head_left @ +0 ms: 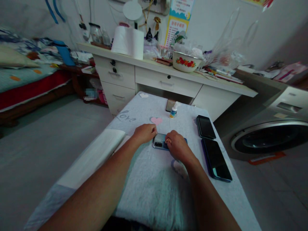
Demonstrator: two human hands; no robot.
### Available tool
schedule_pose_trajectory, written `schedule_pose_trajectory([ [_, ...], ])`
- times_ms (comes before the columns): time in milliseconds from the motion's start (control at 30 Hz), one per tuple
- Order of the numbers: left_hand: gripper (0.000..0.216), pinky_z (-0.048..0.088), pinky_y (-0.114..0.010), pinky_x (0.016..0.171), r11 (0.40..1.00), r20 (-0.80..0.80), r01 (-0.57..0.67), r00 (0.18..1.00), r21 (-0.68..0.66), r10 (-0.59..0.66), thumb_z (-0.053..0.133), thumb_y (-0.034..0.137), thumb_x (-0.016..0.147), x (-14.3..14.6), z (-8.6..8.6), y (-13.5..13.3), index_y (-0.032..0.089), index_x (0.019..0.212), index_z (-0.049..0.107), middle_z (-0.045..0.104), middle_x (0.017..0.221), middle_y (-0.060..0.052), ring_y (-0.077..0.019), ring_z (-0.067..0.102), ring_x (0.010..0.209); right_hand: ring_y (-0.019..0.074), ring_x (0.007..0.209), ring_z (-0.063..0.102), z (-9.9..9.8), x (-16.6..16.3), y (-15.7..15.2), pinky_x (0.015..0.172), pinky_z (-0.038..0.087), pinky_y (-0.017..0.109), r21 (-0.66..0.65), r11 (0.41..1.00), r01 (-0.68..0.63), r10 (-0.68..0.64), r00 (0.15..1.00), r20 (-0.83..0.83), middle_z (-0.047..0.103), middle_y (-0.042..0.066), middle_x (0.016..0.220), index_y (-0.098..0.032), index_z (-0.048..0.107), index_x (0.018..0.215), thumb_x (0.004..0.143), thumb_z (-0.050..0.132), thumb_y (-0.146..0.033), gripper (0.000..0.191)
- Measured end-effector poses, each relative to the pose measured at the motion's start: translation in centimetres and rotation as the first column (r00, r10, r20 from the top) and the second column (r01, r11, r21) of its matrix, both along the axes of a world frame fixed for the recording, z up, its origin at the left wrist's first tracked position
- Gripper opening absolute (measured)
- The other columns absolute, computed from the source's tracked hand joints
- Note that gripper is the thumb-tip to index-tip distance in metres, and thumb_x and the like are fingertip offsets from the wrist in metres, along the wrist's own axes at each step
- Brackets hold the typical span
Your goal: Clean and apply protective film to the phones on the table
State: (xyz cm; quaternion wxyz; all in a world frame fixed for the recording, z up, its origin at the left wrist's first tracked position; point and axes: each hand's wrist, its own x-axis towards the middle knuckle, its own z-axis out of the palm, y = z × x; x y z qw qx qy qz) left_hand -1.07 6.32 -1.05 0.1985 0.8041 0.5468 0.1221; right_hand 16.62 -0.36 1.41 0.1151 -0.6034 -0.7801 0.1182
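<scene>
A blue-silver phone (158, 141) lies back side up on the cloth-covered table, its dark camera block towards the left. My left hand (145, 132) is closed at the phone's far left corner, fingertips against its edge. Over the right half of the phone, my right hand (177, 145) is closed with its fingers pressed down on the back; whatever it may hold is too small to make out. Just beyond stands a small white spray bottle (173, 110) with a blue and yellow label. Behind the bottle lies another phone (169, 104), partly hidden.
Two dark phones (206, 127) (216, 159) lie along the table's right side. White folded sheets (96, 157) lie along the left edge. Beyond stands a white desk (149, 77) with a flowered bowl (186, 61) and a paper roll (128, 41). A washing machine (271, 109) is at right.
</scene>
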Motion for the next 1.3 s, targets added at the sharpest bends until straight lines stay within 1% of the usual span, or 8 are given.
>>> schedule_pose_trajectory([
  [200, 0.019, 0.035, -0.023, 0.059, 1.0, 0.009, 0.002, 1.0, -0.003, -0.002, 0.052, 0.033, 0.081, 0.0, -0.1, 0.0, 0.022, 0.084, 0.066, 0.071, 0.09, -0.002, -0.0148, 0.06, 0.077, 0.0112, 0.075, 0.05, 0.0, -0.9, -0.3, 0.068, 0.031, 0.022, -0.01, 0.998, -0.057, 0.057, 0.997, -0.043, 0.056, 0.004, 0.089, -0.016, 0.064, 0.084, 0.087, 0.044, -0.011, 0.021],
  [333, 0.018, 0.036, -0.023, 0.06, 1.0, 0.024, 0.013, 1.0, 0.001, -0.013, 0.052, 0.032, 0.081, -0.1, 0.0, -0.1, 0.021, 0.083, 0.066, 0.071, 0.089, -0.002, -0.0149, 0.06, 0.077, 0.0123, 0.075, 0.05, 0.6, -0.1, -0.4, 0.067, 0.031, 0.022, -0.063, 0.996, -0.059, 0.059, 0.998, 0.008, 0.058, 0.005, 0.086, -0.016, 0.064, 0.082, 0.087, 0.043, -0.013, 0.022],
  [500, 0.018, 0.036, -0.023, 0.06, 1.0, 0.019, 0.008, 1.0, -0.016, -0.008, 0.051, 0.031, 0.081, -0.1, 0.3, -0.2, 0.02, 0.085, 0.066, 0.071, 0.089, -0.002, -0.015, 0.06, 0.077, 0.0134, 0.075, 0.053, 1.5, 2.0, -0.2, 0.067, 0.031, 0.023, -0.13, 0.991, -0.003, 0.015, 0.996, 0.09, 0.063, 0.006, 0.085, -0.016, 0.067, 0.082, 0.084, 0.046, -0.013, 0.021],
  [633, 0.019, 0.036, -0.023, 0.06, 1.0, 0.02, 0.008, 1.0, -0.014, -0.008, 0.051, 0.032, 0.081, -0.1, 0.2, -0.2, 0.02, 0.086, 0.066, 0.071, 0.09, -0.002, -0.0154, 0.061, 0.077, 0.0144, 0.078, 0.055, 1.8, 3.7, 0.1, 0.069, 0.032, 0.023, -0.129, 0.99, 0.051, -0.032, 0.989, 0.143, 0.066, 0.007, 0.086, -0.015, 0.068, 0.083, 0.081, 0.049, -0.011, 0.02],
  [867, 0.019, 0.036, -0.023, 0.06, 1.0, 0.028, 0.013, 1.0, -0.01, -0.013, 0.051, 0.032, 0.081, -0.2, 0.0, -0.1, 0.021, 0.085, 0.066, 0.07, 0.089, -0.002, -0.0152, 0.061, 0.078, 0.0138, 0.073, 0.055, 2.2, 5.4, 0.0, 0.064, 0.031, 0.023, -0.189, 0.973, 0.134, -0.109, 0.984, 0.139, 0.067, 0.006, 0.081, -0.014, 0.068, 0.079, 0.075, 0.055, -0.008, 0.015],
  [1033, 0.019, 0.035, -0.023, 0.059, 1.0, 0.02, 0.006, 1.0, -0.02, -0.006, 0.051, 0.031, 0.081, -0.1, 0.3, -0.3, 0.02, 0.085, 0.066, 0.07, 0.089, -0.002, -0.0147, 0.06, 0.077, 0.0138, 0.074, 0.054, 1.9, 4.8, 0.0, 0.065, 0.031, 0.023, -0.135, 0.985, 0.104, -0.084, 0.986, 0.144, 0.066, 0.007, 0.084, -0.015, 0.069, 0.08, 0.079, 0.05, -0.01, 0.019],
  [1200, 0.019, 0.036, -0.023, 0.06, 1.0, 0.023, 0.013, 1.0, -0.012, -0.012, 0.051, 0.033, 0.081, -0.1, 0.1, -0.2, 0.021, 0.086, 0.066, 0.07, 0.09, -0.002, -0.015, 0.06, 0.077, 0.0131, 0.077, 0.053, 1.5, 3.1, 0.0, 0.068, 0.032, 0.022, -0.09, 0.996, 0.016, -0.008, 0.996, 0.089, 0.064, 0.006, 0.086, -0.015, 0.067, 0.083, 0.083, 0.048, -0.013, 0.019],
  [1300, 0.02, 0.036, -0.024, 0.061, 1.0, 0.018, 0.01, 1.0, -0.011, -0.01, 0.051, 0.032, 0.081, -0.2, 0.1, -0.2, 0.021, 0.086, 0.066, 0.07, 0.089, -0.002, -0.0154, 0.06, 0.077, 0.0128, 0.076, 0.052, 1.3, 2.7, 0.0, 0.069, 0.032, 0.022, -0.089, 0.996, -0.004, 0.011, 0.997, 0.071, 0.063, 0.006, 0.086, -0.015, 0.067, 0.084, 0.083, 0.048, -0.013, 0.019],
])
